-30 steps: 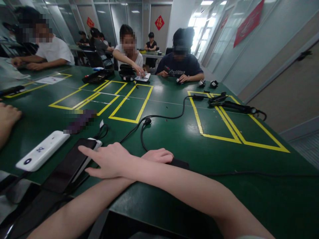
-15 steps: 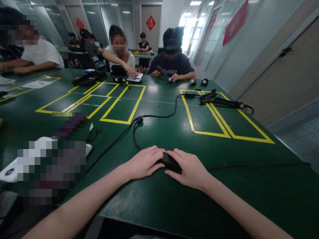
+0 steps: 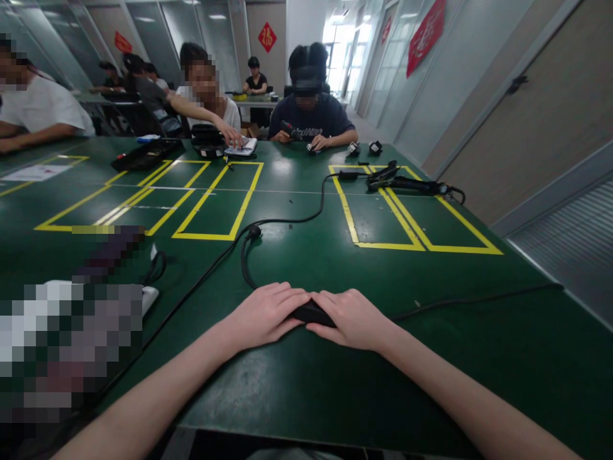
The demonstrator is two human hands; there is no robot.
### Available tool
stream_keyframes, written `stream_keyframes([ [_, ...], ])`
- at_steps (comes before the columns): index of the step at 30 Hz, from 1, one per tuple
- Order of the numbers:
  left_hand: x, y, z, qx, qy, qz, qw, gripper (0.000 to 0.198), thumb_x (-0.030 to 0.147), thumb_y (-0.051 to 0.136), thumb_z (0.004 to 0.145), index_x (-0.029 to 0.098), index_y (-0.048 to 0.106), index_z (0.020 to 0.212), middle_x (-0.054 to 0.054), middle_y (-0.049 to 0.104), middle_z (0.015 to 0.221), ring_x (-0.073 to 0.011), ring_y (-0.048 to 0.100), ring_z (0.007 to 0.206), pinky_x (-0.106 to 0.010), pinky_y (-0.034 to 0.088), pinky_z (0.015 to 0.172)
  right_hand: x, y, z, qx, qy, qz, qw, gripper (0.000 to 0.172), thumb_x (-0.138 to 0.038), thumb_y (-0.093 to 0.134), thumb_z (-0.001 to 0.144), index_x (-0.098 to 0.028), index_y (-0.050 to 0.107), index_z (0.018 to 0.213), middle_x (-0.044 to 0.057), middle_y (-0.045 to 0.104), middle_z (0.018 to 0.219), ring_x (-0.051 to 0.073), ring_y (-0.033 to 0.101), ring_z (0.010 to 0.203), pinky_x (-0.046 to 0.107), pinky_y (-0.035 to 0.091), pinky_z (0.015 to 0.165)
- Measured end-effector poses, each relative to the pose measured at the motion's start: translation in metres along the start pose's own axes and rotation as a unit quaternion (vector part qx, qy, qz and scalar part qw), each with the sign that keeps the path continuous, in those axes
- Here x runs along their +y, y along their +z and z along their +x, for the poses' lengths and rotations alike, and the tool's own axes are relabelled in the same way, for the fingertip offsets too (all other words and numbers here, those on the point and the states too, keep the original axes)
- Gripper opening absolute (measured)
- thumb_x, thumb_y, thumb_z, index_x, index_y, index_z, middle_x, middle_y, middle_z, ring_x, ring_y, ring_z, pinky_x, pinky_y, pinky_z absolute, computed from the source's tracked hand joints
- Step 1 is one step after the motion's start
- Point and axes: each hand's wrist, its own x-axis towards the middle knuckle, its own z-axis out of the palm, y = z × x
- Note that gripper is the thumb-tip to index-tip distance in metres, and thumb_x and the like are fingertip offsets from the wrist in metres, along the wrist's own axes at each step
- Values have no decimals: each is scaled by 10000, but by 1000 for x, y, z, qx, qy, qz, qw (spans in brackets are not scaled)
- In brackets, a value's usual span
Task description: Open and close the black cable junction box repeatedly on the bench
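Between my hands lies a black power adapter [image 3: 313, 313], low over the green table. My left hand [image 3: 271, 314] wraps its left end, and my right hand [image 3: 357, 317] wraps the right end; the fingertips of both nearly meet on top. The hands cover much of the adapter. A black cord [image 3: 244, 262] with a plug [image 3: 254, 232] curves away beyond my left hand. Another black cable [image 3: 469, 300] runs from beside my right hand to the table's right edge.
Yellow tape outlines [image 3: 205, 237] mark the table [image 3: 268, 396]. A black device with a cable [image 3: 407, 184] lies at the far right. Blurred items [image 3: 81, 345] sit at my left. Across the table, co-workers handle a small white item [image 3: 313, 147] and a white box [image 3: 242, 148].
My view has swung slightly right, so the scene sits further left. The adapter now appears more level, still between both hands. A co-worker's dark tool has been raised a little.
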Motion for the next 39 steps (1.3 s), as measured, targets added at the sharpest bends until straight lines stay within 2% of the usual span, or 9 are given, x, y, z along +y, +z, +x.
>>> stream_keyframes([
  [10,13,1,2,33,-3,12,999,347,376,461,1096,132,546,1327,-141,747,1171,-249,705,996,-365,538,831,1,-10,-7,21,-16,50,998,334,-419,579,1014,-142,679,1172,118,799,983,254,776,854,315,532,710],
  [18,13,2,5,-4,16,43,999,317,340,417,1111,127,585,1276,-143,749,1213,-236,705,948,-380,524,818,4,-10,-12,41,-2,143,989,313,-413,656,959,-155,704,1127,119,788,975,250,756,875,323,545,757],
  [20,10,2,5,9,20,66,998,339,341,403,1117,127,592,1301,-155,744,1241,-242,696,982,-390,526,844,0,-15,-10,32,43,277,959,353,-452,670,935,-173,687,1151,103,770,1040,214,730,843,304,546,725],
  [23,7,1,5,34,32,85,995,354,325,436,1112,155,563,1396,-144,729,1310,-255,680,1108,-419,521,955,-6,-18,-7,-51,133,495,857,429,-537,630,938,-176,637,1169,44,717,941,109,584,578,237,462,523],
  [26,10,0,8,68,37,84,993,417,290,457,1104,173,482,1504,-140,676,1418,-259,629,1274,-464,462,1113,-4,-21,-8,-89,190,574,792,428,-561,718,862,-171,634,1019,-38,571,743,64,405,507,199,303,445],
  [30,16,-2,10,110,30,97,989,517,239,517,1062,177,421,1566,-177,512,1586,-309,458,1490,-564,312,1256,21,-51,-20,39,271,617,738,482,-559,796,783,-184,632,1039,-64,492,705,51,315,491,211,170,447],
  [35,16,2,9,57,48,34,997,483,232,527,1049,204,482,1529,-148,552,1556,-292,464,1488,-564,341,1258,79,-122,-40,302,407,538,674,355,-383,409,1089,-136,649,1174,-85,392,636,14,144,411,315,82,490],
  [37,14,6,9,33,48,2,998,449,238,537,1048,204,520,1495,-130,599,1514,-270,506,1453,-529,378,1245,106,-141,-50,334,445,449,699,439,-373,309,1128,-118,650,1236,-63,455,657,6,147,417,345,121,510],
  [39,13,9,9,17,43,-23,999,424,243,550,1044,198,547,1466,-116,632,1478,-257,541,1419,-503,406,1227,135,-146,-60,326,478,308,755,506,-405,292,1133,-79,656,1267,35,622,776,-8,188,424,356,179,517],
])
